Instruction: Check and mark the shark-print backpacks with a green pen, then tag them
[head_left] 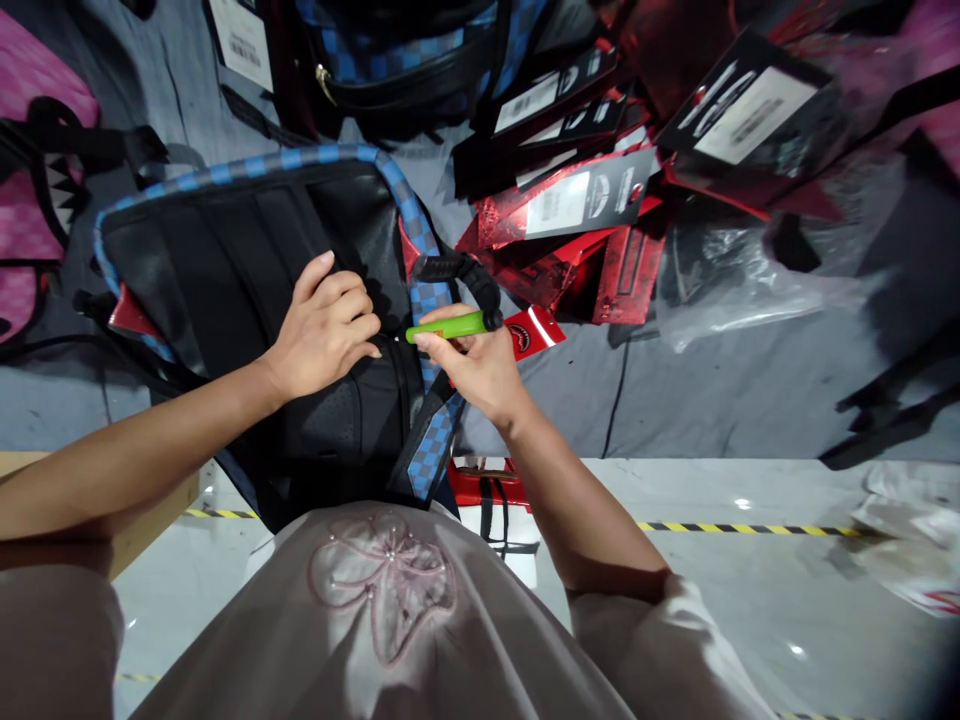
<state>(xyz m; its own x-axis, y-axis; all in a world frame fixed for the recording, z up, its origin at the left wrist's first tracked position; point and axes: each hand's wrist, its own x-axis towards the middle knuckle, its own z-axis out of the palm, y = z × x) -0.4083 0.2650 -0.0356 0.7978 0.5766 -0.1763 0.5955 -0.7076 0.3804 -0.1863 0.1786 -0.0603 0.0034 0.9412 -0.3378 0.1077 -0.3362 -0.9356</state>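
A backpack [240, 230] with a black back panel and blue checked trim lies on the grey-covered table in front of me. My left hand [324, 325] is over this panel with its fingers curled and thumb close to the forefinger. Whatever it may pinch is too small to make out. At the bag's right edge, my right hand [480, 365] is closed round a bright green pen-like tool [450, 327], whose tip points left toward my left hand. Close by are the bag's black handle loop [480, 285], a checked shoulder strap [431, 450] and a red tag [534, 333].
Red and black hang tags [570, 200] with white labels are heaped on the right, beside crumpled clear plastic [742, 280]. Another blue checked bag [405, 60] is at the back, and pink bags [30, 200] are at left. A cardboard box [154, 520] stands below the table's left edge.
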